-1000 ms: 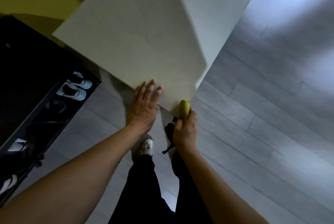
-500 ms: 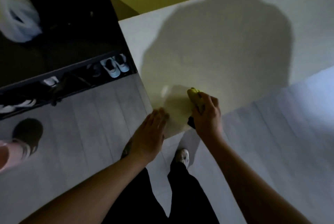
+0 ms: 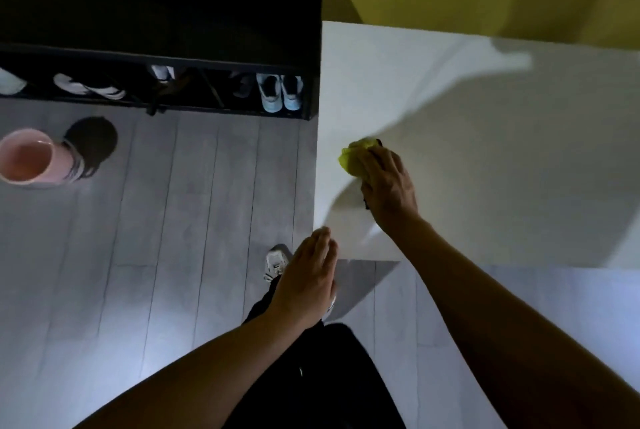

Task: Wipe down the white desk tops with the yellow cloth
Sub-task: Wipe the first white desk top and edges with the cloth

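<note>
Right hand [image 3: 388, 182] grip holding yellow cloth [image 3: 353, 158] has slid further onto desk [image 3: 485, 151].

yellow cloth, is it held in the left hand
No, the crumpled yellow cloth is under the right hand on the white desk top; the left hand holds nothing, fingers straight.

White desk top [image 3: 502, 158] bare rightward, black shoe rack [image 3: 207, 30] (taller) abutting its left edge

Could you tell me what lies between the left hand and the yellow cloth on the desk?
In the head view, only bare white desk top separates the left hand, at the desk's near corner, from the yellow cloth under the right hand.
</note>
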The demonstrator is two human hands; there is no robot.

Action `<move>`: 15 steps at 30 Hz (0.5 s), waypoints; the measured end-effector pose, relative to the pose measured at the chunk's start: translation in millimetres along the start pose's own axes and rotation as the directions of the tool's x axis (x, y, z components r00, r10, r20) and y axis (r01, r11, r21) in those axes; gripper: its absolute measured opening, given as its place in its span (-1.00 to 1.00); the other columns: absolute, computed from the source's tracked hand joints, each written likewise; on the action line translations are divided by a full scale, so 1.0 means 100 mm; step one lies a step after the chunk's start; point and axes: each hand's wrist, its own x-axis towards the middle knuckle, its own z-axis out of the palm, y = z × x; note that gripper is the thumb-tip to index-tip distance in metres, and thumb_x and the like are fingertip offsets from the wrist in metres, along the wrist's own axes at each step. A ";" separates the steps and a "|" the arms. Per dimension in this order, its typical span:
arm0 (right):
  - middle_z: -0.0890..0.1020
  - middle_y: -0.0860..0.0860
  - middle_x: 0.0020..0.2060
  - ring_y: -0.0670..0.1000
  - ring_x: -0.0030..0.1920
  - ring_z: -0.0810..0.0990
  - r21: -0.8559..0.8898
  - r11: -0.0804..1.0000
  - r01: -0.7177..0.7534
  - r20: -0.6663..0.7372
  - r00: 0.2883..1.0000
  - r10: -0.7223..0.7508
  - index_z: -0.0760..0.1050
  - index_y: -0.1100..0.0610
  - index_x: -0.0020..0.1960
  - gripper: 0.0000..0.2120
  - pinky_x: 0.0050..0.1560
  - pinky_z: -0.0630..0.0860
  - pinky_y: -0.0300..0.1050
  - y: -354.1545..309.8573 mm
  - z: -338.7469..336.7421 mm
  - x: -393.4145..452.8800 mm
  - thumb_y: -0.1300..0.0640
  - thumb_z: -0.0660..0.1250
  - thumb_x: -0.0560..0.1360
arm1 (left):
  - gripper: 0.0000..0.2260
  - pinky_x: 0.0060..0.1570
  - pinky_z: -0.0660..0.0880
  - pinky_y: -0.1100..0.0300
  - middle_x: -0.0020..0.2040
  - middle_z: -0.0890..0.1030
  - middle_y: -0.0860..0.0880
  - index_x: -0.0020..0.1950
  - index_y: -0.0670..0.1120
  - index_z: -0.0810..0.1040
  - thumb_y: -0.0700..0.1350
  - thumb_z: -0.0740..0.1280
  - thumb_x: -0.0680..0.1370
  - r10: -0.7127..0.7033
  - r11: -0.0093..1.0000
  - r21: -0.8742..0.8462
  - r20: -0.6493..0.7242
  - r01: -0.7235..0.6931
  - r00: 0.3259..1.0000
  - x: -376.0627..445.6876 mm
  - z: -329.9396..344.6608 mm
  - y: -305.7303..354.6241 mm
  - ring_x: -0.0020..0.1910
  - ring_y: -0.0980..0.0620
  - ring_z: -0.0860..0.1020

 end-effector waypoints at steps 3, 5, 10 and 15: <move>0.43 0.10 0.42 0.22 0.40 0.41 -0.049 0.992 0.114 0.168 0.980 -0.104 0.34 0.05 0.48 -0.34 0.29 0.46 0.21 0.10 0.01 0.01 0.27 0.37 0.40 | -0.41 0.60 -0.14 0.07 0.71 -0.10 -0.16 0.70 -0.14 -0.04 0.04 0.06 0.74 -0.060 0.997 -0.046 -0.003 0.060 0.998 0.01 0.07 0.08 0.69 -0.15 -0.05; 0.32 0.03 0.53 0.15 0.55 0.24 -0.060 0.986 0.153 0.262 0.956 -0.132 0.24 0.01 0.56 -0.30 0.47 0.29 0.22 0.21 0.02 -0.01 0.17 0.26 0.43 | -0.43 0.63 -0.08 0.02 0.71 -0.08 -0.16 0.70 -0.10 -0.03 0.04 0.05 0.73 -0.076 0.993 -0.092 0.016 0.078 0.997 0.02 0.11 0.10 0.69 -0.16 -0.04; 0.31 0.09 0.52 0.21 0.54 0.25 -0.045 0.979 0.200 0.268 0.946 -0.181 0.27 0.11 0.56 -0.30 0.48 0.29 0.21 0.32 0.06 0.00 0.32 0.27 0.43 | -0.40 0.52 0.14 -0.03 0.62 0.31 -0.21 0.55 -0.10 0.34 0.00 0.43 0.57 -0.212 0.966 -0.156 -0.016 0.207 0.977 0.00 0.13 0.32 0.57 -0.19 0.36; 0.38 0.08 0.46 0.18 0.47 0.32 -0.046 0.898 0.437 0.296 0.865 -0.405 0.32 0.08 0.54 -0.33 0.45 0.33 0.19 0.54 0.06 0.21 0.34 0.37 0.47 | -0.45 0.47 0.24 0.00 0.52 0.46 -0.21 0.43 -0.21 0.57 0.04 0.45 0.51 -0.486 0.856 -0.256 -0.100 0.449 0.869 0.23 0.17 0.85 0.47 -0.15 0.50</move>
